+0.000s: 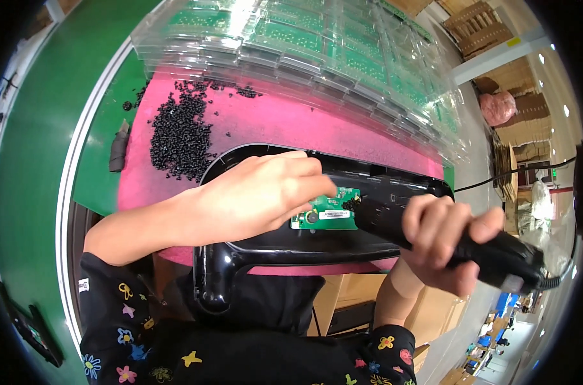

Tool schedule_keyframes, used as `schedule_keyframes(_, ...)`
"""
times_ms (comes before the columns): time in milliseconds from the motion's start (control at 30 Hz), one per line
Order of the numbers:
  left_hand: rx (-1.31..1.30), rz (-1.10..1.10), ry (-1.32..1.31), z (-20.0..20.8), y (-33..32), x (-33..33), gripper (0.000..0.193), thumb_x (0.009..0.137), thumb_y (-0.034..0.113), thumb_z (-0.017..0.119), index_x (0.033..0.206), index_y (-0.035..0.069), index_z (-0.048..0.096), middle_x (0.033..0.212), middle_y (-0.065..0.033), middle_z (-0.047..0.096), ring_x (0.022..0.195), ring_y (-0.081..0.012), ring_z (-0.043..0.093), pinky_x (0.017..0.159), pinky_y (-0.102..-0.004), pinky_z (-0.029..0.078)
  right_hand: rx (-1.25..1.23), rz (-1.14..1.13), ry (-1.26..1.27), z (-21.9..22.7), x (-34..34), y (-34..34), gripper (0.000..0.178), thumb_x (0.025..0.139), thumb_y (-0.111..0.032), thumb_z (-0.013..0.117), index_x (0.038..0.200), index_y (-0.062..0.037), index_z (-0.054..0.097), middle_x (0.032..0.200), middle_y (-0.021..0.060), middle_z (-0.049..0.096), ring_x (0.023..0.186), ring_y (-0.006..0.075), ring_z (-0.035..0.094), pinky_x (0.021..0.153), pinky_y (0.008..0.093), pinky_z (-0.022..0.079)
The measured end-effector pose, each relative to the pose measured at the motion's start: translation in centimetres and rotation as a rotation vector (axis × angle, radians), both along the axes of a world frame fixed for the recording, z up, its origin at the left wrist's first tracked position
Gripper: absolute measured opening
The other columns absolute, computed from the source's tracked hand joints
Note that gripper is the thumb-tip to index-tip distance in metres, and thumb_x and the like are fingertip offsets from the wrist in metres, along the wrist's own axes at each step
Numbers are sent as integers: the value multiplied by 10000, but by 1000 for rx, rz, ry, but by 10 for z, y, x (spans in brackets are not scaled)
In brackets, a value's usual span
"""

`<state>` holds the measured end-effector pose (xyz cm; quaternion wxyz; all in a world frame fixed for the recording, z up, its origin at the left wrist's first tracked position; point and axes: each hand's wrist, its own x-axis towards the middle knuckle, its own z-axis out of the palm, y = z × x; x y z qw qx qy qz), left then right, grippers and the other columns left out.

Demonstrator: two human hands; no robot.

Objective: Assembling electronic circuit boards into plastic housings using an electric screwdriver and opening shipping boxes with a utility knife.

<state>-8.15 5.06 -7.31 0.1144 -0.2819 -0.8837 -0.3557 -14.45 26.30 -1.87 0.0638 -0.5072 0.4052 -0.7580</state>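
Observation:
My right hand (445,240) is wrapped around a black corded electric screwdriver (384,221), its front end pointing left at a green circuit board (333,215). That board, with a white label, lies inside a black plastic housing (278,256) with a handle-like leg at the near left. Over the board's left part, my left hand (266,192) is closed with its fingers curled; what they hold, if anything, is hidden. A small dark cluster (351,205) sits between the board and the screwdriver's front end; I cannot tell what it is.
A pile of small black screws (179,138) lies on the pink mat (272,122). Clear plastic trays (291,48) of green boards are stacked at the back. A dark wrapped roll (118,151) lies left of the mat. Cardboard boxes (349,292) stand below the bench.

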Motion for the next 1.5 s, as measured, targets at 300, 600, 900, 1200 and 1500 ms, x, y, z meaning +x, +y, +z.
schedule_keyframes(300,507,-102,-146,10,1,-4,186,729,-22,676,905,-14,617,840,-99,646,681,-171,625,600,-274,519,-218,24,-130,17,18,-16,268,803,-183,614,1004,-87,465,595,-21,508,476,68,475,558,232,387)
schedule_keyframes(600,313,-9,258,5,2,-4,250,657,10,724,878,-22,613,814,-103,635,709,-253,620,593,-306,513,-188,-62,-158,16,22,-20,287,831,-201,587,1048,-85,440,618,-11,482,496,82,452,588,251,368)
schedule_keyframes(900,64,249,260,12,-15,-10,125,713,-44,636,808,-4,566,730,-105,562,676,-273,564,577,-342,456,137,-228,-181,4,17,-34,344,824,-272,595,1068,-109,416,580,-4,441,455,109,400,516,292,349)
schedule_keyframes(1200,51,271,215,9,-8,-7,140,795,78,621,756,7,507,696,-118,443,620,-293,489,511,-396,401,133,-108,-288,-12,9,-43,354,771,-102,610,1031,-79,372,612,34,438,501,134,416,523,307,411)
schedule_keyframes(1500,17,259,133,-2,-14,-7,117,774,9,591,872,-2,528,788,-126,499,733,-314,551,569,-395,444,155,-55,-222,-20,2,-48,339,766,-30,582,1029,-63,371,618,45,458,486,132,428,522,309,431)
